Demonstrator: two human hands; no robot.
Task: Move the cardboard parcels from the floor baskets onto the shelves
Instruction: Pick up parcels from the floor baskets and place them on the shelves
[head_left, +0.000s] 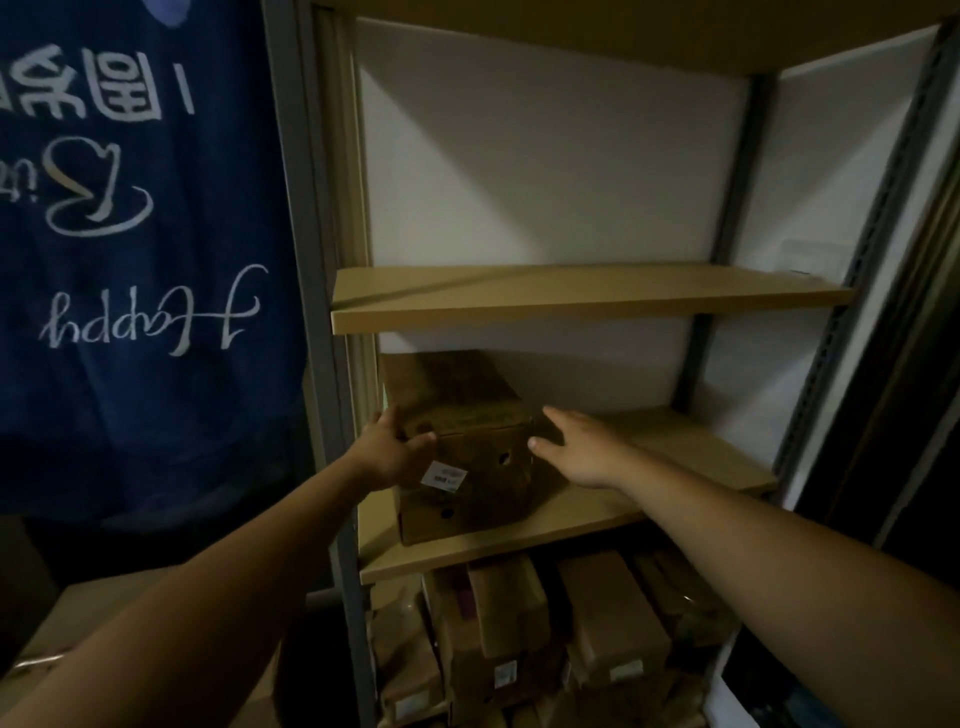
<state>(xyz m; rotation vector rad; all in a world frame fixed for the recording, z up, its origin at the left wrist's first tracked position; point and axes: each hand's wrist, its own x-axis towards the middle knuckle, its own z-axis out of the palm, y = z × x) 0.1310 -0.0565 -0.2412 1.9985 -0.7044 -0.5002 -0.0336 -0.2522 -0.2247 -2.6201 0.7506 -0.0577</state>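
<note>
A brown cardboard parcel (467, 447) with a white label and small round holes stands on the lower wooden shelf (675, 467), at its left end. My left hand (389, 452) holds the parcel's front left corner, thumb over the top edge. Straight-fingered, my right hand (576, 447) lies against the parcel's right side. Both forearms reach in from below.
An upper wooden shelf (587, 296) sits between grey metal uprights (311, 260). Below the lower shelf lie several wrapped cardboard parcels (519, 639). A blue cloth with white lettering (140, 249) hangs at the left. Another cardboard box (67, 623) sits at bottom left.
</note>
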